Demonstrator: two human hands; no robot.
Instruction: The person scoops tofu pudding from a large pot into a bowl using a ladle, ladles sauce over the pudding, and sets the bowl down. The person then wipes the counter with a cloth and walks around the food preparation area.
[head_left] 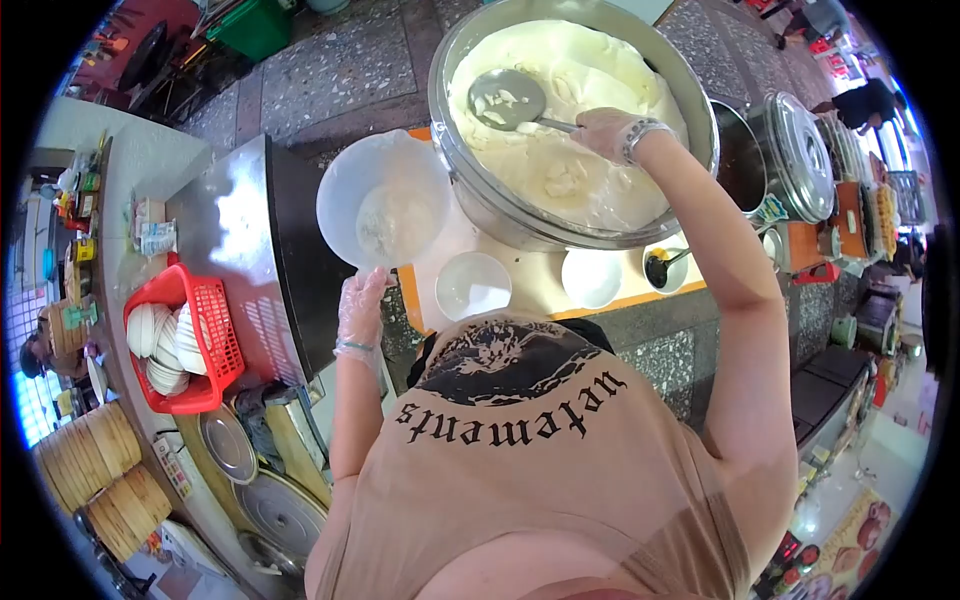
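Note:
A large metal pot (468,190) holds a pale, creamy, soft mass with a broken surface. My right hand (605,134), in a clear glove, is closed round the handle of a flat round metal ladle (507,98). The ladle's disc lies over the mass at the pot's left side, with small white pieces on it. At the left, my gloved left hand (366,295) pinches the near rim of a translucent white tub (345,190), which has some pale stuff in its bottom. White bowls (473,286) (592,278) stand below the pot.
A small bowl (665,268) with dark contents and a spoon stands right of the white bowls. Lidded metal pots (792,150) are further right. A red basket (205,385) of white bowls sits at the left, beside a metal counter (220,240). People are in the background.

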